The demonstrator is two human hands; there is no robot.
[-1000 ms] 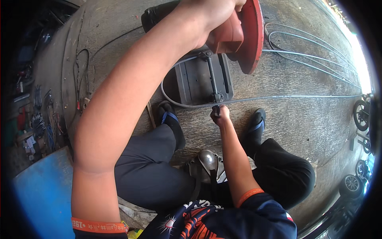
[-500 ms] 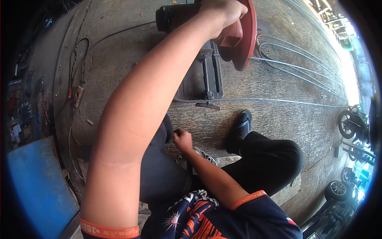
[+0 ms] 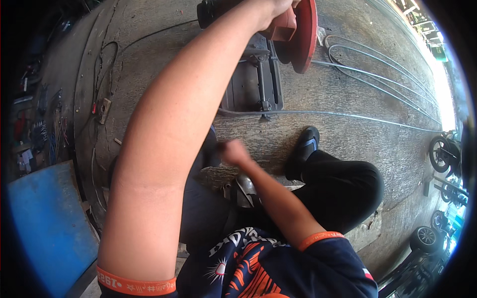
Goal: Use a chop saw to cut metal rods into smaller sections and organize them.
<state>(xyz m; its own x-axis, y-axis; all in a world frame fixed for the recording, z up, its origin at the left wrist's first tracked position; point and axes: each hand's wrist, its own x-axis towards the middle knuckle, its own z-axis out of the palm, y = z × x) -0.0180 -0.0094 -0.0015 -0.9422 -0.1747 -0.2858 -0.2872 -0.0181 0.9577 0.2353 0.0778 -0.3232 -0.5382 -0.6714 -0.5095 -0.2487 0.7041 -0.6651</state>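
Observation:
My left arm reaches up across the view to a cut-off saw with a red guard (image 3: 304,39). My left hand (image 3: 276,9) is closed on the saw's upper part, its fingers partly past the top edge. Below the saw lies its dark metal base (image 3: 246,84), with a clamp screw (image 3: 261,82) along it. A thin metal rod (image 3: 328,114) runs past the near end of the base toward the right. Lower down, near my left leg, is my right hand (image 3: 234,152), smeared by motion. Its fingers are unclear, and I cannot tell whether it holds anything.
Looped metal rods (image 3: 343,62) lie on the worn floor at the right. My shod foot (image 3: 304,149) is near the straight rod. A blue panel (image 3: 52,223) stands at lower left, near cables and a small block (image 3: 104,110). Motorbikes (image 3: 442,151) stand at far right.
My right hand has moved up a little and now blurs. The small bar at the clamp screw's near end has turned. The saw and base sit higher in the view.

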